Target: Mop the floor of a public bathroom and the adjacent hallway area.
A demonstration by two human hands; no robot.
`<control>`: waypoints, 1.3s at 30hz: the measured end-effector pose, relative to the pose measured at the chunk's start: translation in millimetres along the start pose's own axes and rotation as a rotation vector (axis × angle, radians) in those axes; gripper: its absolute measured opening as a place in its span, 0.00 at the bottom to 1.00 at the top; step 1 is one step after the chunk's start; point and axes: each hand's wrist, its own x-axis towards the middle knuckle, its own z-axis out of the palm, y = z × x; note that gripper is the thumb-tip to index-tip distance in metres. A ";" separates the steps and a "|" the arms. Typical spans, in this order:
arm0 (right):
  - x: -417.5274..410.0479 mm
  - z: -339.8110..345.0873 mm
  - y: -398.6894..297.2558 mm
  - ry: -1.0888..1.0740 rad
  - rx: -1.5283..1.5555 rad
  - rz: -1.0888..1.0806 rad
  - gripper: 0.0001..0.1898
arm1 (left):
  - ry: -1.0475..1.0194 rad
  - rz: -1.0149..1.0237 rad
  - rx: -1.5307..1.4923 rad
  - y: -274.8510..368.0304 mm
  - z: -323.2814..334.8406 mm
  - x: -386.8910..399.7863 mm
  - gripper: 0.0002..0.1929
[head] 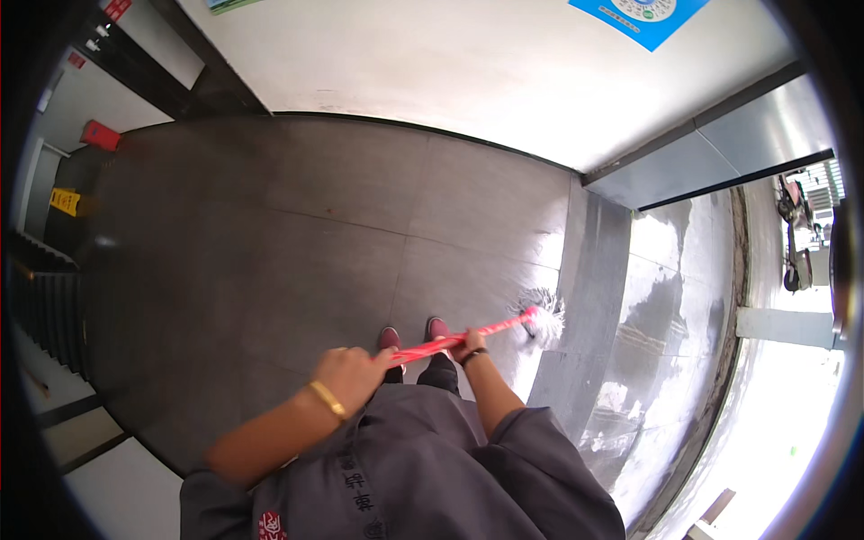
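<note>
Both of my hands hold the red handle (pixel 432 347) of a mop. Near the handle's end, my left hand (pixel 352 375), with a gold bracelet at its wrist, is closed around it. Farther down the handle grips my right hand (pixel 467 345), a dark band on its wrist. The mop's grey-white stringy head (pixel 545 322) rests on the grey tiled floor (pixel 324 175) to the right, beside a darker floor strip. My red shoes (pixel 437 328) stand just beyond the handle. The strands look slightly blurred.
A white wall (pixel 432 74) runs along the far side. At the left are a yellow floor sign (pixel 65 201), a red box (pixel 101 136) and dark ribbed steps or panels (pixel 57 324). Right of the floor strip (pixel 594 256) lie wet, shiny tiles (pixel 648 310); parked scooters (pixel 796 233) stand outside.
</note>
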 end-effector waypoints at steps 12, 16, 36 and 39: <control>-43.9 167.2 180.6 -0.392 -0.589 0.345 0.13 | -0.168 -0.552 0.051 -31.2 -33.1 -175.1 0.20; -69.2 205.1 217.2 -0.496 -0.680 0.394 0.12 | -0.039 -0.683 0.156 -19.0 -36.2 -196.3 0.18; -71.3 172.1 -76.1 -0.360 -0.154 0.042 0.15 | 0.075 -0.157 0.004 -57.4 -105.5 -3.8 0.20; -14.1 154.8 -151.4 -0.179 -0.116 -0.085 0.15 | -0.022 -0.167 -0.183 -40.1 -81.9 113.3 0.18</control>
